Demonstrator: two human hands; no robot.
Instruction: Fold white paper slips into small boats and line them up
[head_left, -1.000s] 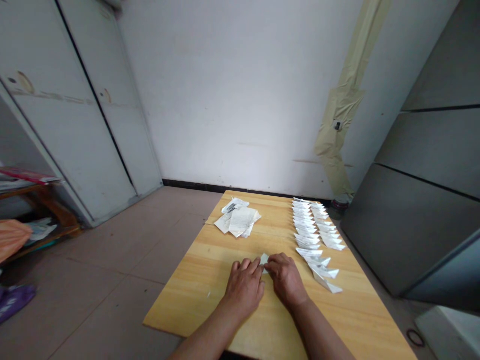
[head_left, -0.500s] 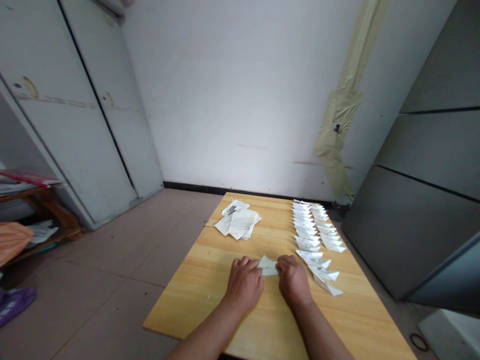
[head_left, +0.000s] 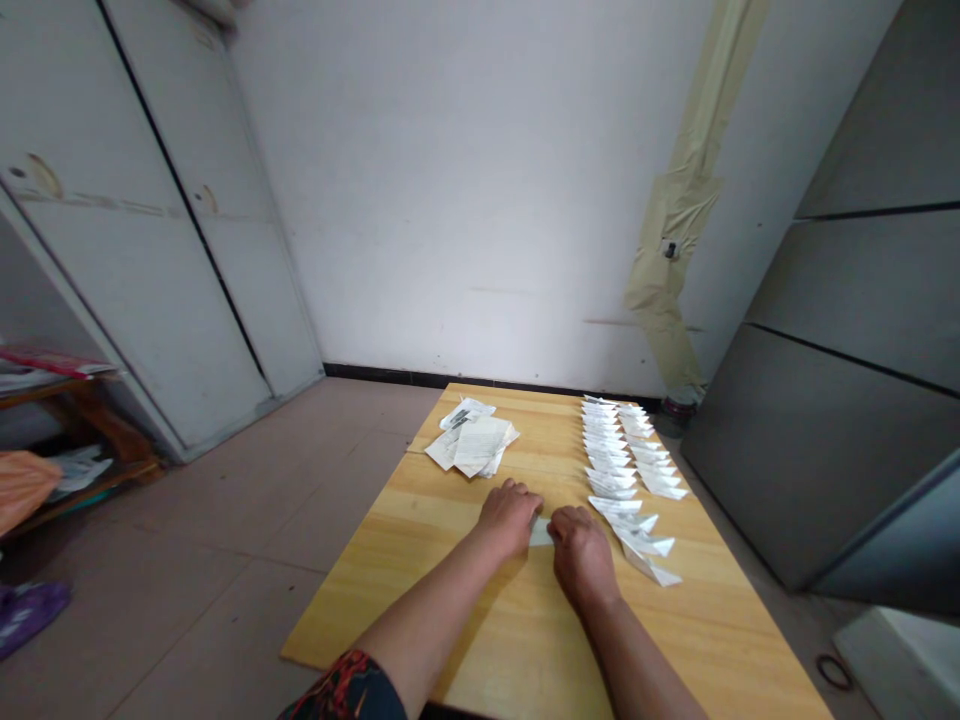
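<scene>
**A:** What sits at the centre of things?

**B:** A small folded paper piece (head_left: 540,533), pale and nearly white, lies flat on the tabletop between the two hands, low and just right of centre in the frame. The hands hide most of it, so its full shape cannot be made out.

**A:** And the hands?

**B:** The left hand (head_left: 510,516) is palm down, its fingers bunched together and curved toward the paper's left side. The right hand (head_left: 580,556) is also palm down, with its fingers curved against the right side. Neither hand is spread. The fingertips are out of sight, so whether either hand pinches the paper cannot be told.

**A:** How would it handle?

**B:** Probably very light and soft, with little stiffness beyond its creases. It would crush easily and might skid on the smooth wood. The safest hold looks to be a gentle finger-and-thumb grip on a folded edge.

**A:** What lies around it?

**B:** To the right, two long rows of folded white paper pieces (head_left: 619,455) run toward the far end of the wooden table (head_left: 360,600). At upper left of the hands lies a loose pile of printed paper sheets (head_left: 472,446). A patterned sleeve (head_left: 345,688) shows at the bottom edge. Farther off, a pale metal cabinet (head_left: 150,230) stands at upper left and dark grey panels (head_left: 847,350) at right.
</scene>
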